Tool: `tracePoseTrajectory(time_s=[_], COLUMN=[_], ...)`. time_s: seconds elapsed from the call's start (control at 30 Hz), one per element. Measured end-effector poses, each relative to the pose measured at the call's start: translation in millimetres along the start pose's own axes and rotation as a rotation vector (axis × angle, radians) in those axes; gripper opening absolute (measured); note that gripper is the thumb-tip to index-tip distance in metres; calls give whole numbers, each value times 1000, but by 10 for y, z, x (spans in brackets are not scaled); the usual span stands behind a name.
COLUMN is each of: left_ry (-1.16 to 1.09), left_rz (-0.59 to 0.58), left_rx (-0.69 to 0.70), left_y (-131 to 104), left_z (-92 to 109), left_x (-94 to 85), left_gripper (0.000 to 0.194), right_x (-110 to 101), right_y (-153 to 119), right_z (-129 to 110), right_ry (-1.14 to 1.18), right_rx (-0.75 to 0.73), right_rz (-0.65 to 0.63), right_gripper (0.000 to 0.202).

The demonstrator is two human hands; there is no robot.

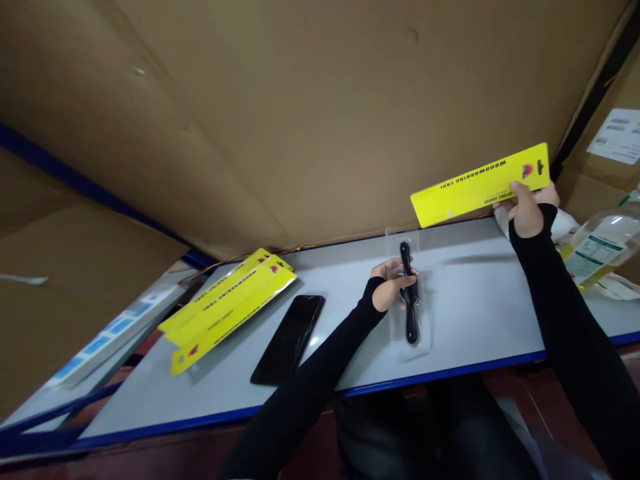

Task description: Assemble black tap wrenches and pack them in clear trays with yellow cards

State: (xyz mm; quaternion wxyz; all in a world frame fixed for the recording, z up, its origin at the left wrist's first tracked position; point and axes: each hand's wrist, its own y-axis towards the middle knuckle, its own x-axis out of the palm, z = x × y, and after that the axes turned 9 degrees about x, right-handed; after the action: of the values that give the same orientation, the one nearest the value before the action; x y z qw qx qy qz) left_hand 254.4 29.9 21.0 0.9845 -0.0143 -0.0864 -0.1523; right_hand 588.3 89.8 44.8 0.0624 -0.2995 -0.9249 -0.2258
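My left hand is closed on a black spokeshave lying in a clear plastic blister, thumb across its middle. The blister is held upright in the picture, over the white table. Up to the right, my right hand grips a yellow backing card by its slotted end, with the thumb on the printed face. Its black print reads upside down and includes "woodworking tool". Something pale shows behind that hand, too unclear to name.
Several more yellow cards lie overlapped on the table at left, beside a black phone. A bottle of yellowish liquid stands at the right edge. Cardboard walls the back; a blue-and-white long box is at far left.
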Motion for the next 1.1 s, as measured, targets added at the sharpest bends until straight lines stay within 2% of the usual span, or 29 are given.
tracePoseTrajectory(time_s=[0.07, 0.13, 0.3, 0.4, 0.5, 0.6, 0.77, 1.1], left_ry=[34, 79, 162, 215, 259, 265, 298, 325], left_rz=[25, -3, -228, -377, -465, -513, -575, -597], left_rx=[26, 20, -25, -24, -36, -49, -49, -31], left_y=[13, 3, -95, -164, -210, -229, -216, -198], left_z=[77, 144, 188, 210, 275, 344, 378, 371], left_x=[-67, -126, -151, -123, -115, -132, -178, -194], left_gripper=[64, 61, 50, 35, 36, 40, 30, 33], right_x=[96, 181, 283, 271, 211, 147, 116, 77], right_y=[-76, -133, -204, -220, -201, -165, -176, -232], right_z=[-53, -73, -37, 5, 35, 40, -15, -128], right_ry=[113, 121, -2, -81, -158, -190, -230, -238], right_rx=[-12, -21, -112, -123, -118, -136, -126, -134], right_rz=[48, 47, 108, 88, 65, 41, 5, -26], right_gripper=[51, 57, 68, 72, 73, 73, 71, 71])
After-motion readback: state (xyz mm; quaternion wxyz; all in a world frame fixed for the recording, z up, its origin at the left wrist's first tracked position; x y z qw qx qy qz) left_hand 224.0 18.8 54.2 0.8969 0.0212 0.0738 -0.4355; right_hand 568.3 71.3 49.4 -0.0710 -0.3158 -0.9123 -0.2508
